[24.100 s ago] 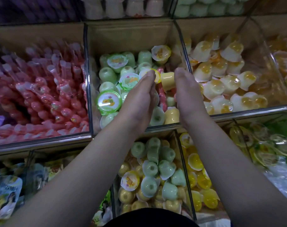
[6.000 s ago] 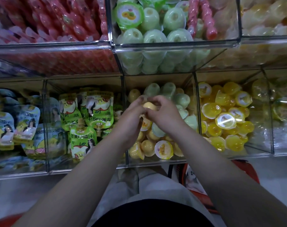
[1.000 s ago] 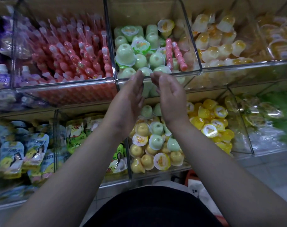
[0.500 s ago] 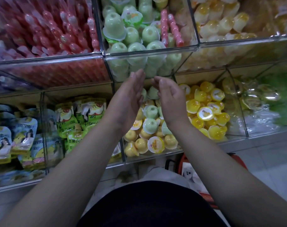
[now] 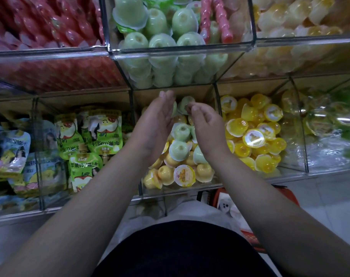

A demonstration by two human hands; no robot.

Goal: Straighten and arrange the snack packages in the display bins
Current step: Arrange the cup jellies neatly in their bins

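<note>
Both my hands hover over the lower middle clear bin [image 5: 176, 191], which holds a mix of pale green jelly cups [image 5: 181, 132] and yellow jelly cups [image 5: 166, 173]. My left hand [image 5: 157, 124] is flat, fingers together and pointing toward the back of the bin, palm facing right. My right hand [image 5: 207, 124] faces it with fingers loosely curled near a green cup [image 5: 187, 102] at the back. Neither hand visibly grips a cup. One cup with a printed lid [image 5: 184, 175] lies at the bin's front.
Above sits a bin of green jelly cups [image 5: 160, 43] with pink sticks [image 5: 220, 23]. Red stick snacks [image 5: 46, 27] fill the upper left bin, and yellow cups [image 5: 254, 136] the lower right one. Green juice pouches [image 5: 94, 134] stand to the lower left. A red basket [image 5: 240, 206] rests on the floor.
My hands dropped from in front of the upper green-cup bin into the lower mixed-cup bin. The view tilted down and moved closer to the shelves.
</note>
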